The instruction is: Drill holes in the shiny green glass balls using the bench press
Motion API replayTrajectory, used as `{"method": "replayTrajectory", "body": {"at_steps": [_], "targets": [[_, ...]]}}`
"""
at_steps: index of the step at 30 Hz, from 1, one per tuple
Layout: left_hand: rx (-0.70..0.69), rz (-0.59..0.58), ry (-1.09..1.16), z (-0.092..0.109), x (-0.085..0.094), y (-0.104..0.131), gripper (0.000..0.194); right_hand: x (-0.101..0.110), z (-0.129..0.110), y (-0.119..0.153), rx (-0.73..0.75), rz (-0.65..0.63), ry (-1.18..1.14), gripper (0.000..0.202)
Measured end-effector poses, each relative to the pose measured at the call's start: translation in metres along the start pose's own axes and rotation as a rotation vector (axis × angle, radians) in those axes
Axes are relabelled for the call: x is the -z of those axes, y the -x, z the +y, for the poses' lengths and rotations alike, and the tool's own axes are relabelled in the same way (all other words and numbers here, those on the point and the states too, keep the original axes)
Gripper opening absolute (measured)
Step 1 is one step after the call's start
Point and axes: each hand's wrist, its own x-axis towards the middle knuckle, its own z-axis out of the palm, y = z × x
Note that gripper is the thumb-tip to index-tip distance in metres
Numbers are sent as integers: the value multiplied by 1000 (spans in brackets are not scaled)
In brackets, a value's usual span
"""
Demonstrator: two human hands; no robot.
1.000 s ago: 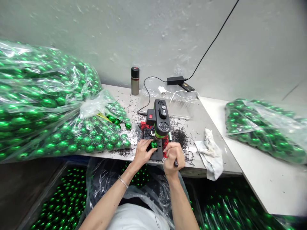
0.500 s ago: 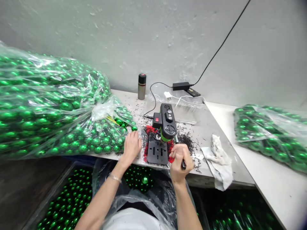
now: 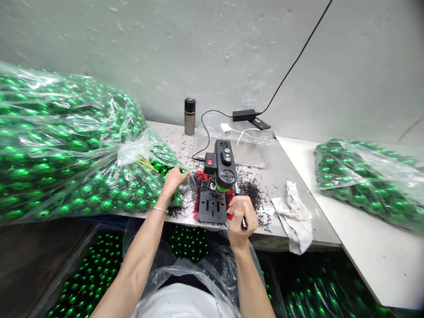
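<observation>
My left hand (image 3: 174,180) is at the mouth of a large clear bag of shiny green balls (image 3: 99,176), its fingers pressed together on something small that I cannot make out. My right hand (image 3: 243,218) is wrapped round a black-ended lever handle (image 3: 244,224), to the right of a small black machine. That machine (image 3: 225,163) has round vents, buttons and a side box with a red switch. Below it lies a slotted black base plate (image 3: 212,212), over a red patch (image 3: 200,179) strewn with black bits.
Behind are a bottle (image 3: 190,117), a power adapter (image 3: 244,115) and a white plug (image 3: 225,128). A dirty cloth (image 3: 293,218) hangs over the front edge. Another ball bag (image 3: 367,176) sits right. Green balls (image 3: 188,243) fill containers below.
My left hand has moved up and left from beside the base plate to the bag mouth. The right hand stays on the handle. The whole view has shifted slightly.
</observation>
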Motion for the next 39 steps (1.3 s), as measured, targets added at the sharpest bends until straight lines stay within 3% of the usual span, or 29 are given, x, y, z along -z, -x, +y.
{"method": "replayTrajectory", "body": {"at_steps": [3,6,10,15,18,24,29,39], "targets": [[31,-56,445,-2,-6,25,42,0,-2,-4,1,-1,-11,31],[56,-218,912,-2,-21,60,60,1,-6,-15,-4,0,-8,33],[107,-309,1042,2,-47,93,63,2,-12,-30,-15,-22,41,38],[10,-239,978,8,-67,105,45,1,-15,-35,-4,-21,55,39],[-138,-186,785,12,-72,109,33,1,-14,-31,9,-13,45,37],[-350,-18,446,10,-80,118,30,3,-11,-26,17,-26,54,36],[-461,90,407,2,-84,120,29,5,-9,-20,38,-33,61,32],[-559,99,346,6,-91,115,27,6,0,-6,78,-40,86,28]]}}
